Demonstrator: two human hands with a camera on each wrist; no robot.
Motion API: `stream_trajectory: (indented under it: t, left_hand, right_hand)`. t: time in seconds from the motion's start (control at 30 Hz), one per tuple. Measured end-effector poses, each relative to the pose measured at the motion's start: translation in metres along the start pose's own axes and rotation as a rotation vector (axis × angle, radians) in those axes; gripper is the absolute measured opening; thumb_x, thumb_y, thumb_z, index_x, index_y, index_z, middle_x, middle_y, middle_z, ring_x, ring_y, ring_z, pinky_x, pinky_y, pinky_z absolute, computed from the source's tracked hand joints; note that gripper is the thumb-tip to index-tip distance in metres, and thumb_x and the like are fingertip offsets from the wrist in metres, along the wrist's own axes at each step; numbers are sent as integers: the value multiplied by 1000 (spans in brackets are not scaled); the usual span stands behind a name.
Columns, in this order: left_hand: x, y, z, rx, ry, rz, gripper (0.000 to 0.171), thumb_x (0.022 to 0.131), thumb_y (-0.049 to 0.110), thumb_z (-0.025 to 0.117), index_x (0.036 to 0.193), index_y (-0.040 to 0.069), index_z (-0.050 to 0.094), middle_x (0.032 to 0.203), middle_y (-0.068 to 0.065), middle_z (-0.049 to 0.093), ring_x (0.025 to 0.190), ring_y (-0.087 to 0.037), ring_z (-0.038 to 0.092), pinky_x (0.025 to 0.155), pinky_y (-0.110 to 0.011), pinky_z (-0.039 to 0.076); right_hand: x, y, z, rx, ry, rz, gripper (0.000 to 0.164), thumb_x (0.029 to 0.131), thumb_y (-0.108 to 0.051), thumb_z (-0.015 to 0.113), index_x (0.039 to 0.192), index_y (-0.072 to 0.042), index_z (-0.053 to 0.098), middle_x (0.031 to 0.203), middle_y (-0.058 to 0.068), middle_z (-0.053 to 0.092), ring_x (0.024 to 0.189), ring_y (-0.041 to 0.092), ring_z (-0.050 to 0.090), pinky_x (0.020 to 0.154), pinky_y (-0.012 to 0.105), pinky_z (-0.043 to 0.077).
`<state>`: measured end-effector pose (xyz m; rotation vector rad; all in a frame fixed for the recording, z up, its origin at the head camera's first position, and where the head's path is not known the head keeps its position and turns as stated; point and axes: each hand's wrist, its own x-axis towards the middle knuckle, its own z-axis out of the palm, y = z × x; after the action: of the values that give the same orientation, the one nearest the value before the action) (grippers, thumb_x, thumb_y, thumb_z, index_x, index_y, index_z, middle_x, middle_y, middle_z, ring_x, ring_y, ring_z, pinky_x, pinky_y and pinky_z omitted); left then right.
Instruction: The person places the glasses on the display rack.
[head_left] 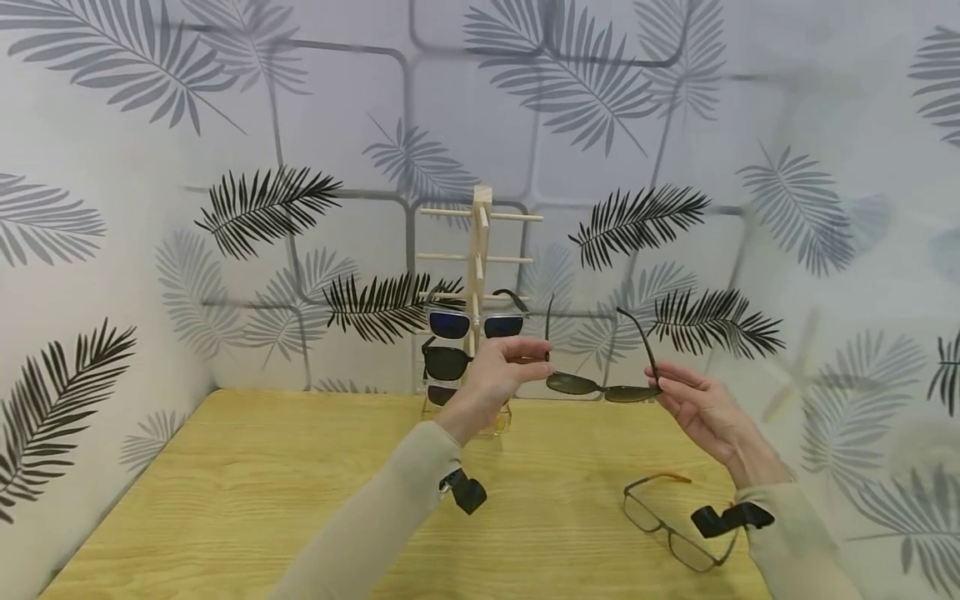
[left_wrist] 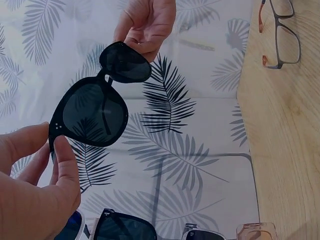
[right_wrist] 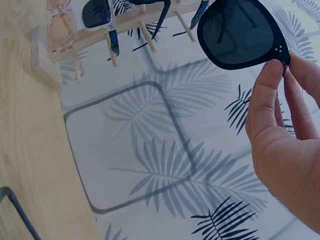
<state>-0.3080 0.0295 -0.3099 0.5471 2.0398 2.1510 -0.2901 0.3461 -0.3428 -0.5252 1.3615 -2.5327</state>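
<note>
Head view: arms [head_left: 367, 510] outstretched, fingers [head_left: 531, 348] pinch sunglasses [head_left: 632, 394] at both ends

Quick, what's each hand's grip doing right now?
Left grip: closed, pinching one side of the dark sunglasses.
Right grip: closed, pinching the other side of those same sunglasses.

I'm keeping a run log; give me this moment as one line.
left hand: pinches sunglasses | right hand: pinches their other side | rack: holds other sunglasses | clear glasses: on table
</note>
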Motion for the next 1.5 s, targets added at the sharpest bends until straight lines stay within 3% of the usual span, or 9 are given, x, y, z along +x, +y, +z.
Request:
stream_trajectory:
  t: [0.3,0.83,0.97,1.2,1.5]
  left_hand:
    - [-6,18,-7,-43,-8,33,33,87,3,73,119,7,70,111,-5,68,97,-14,63,92,-31,53]
    - [-19,41,-27,-43,-31,84,31,88,4,72,119,5,70,113,-9,69,98,-15,68,93,-34,55]
    - [-20,46,-34,-41,-5,89,33,86,2,74,118,3,70,112,-10,69,94,-14,69,90,-32,56]
    - [-23,53,-44,-15,22,95,36,85,4,75,120,2,68,124,-20,65,98,-13,68,95,-34,53]
    - [-27,59,-56,-68,43,88,34,86,2,74,119,0,68,104,-2,67,97,-13,64,94,-33,54]
  right_hand:
    - [5,-6,15,52,-90,-18,40,102,9,35,117,-3,71,114,10,72,103,16,69,87,23,56]
    - [12,-10,43,71,-89,-21,37,102,8,37,116,-1,70,112,10,68,104,16,68,91,23,54]
    - [16,-11,51,65,-95,-27,36,103,7,37,117,-1,69,115,10,65,105,17,67,92,23,54]
    - [23,-12,66,60,-82,-7,34,102,7,39,117,-1,69,114,10,67,104,16,67,92,23,54]
    - [31,-15,82,18,-5,32,29,100,5,47,115,-5,71,118,7,62,104,15,66,90,21,55]
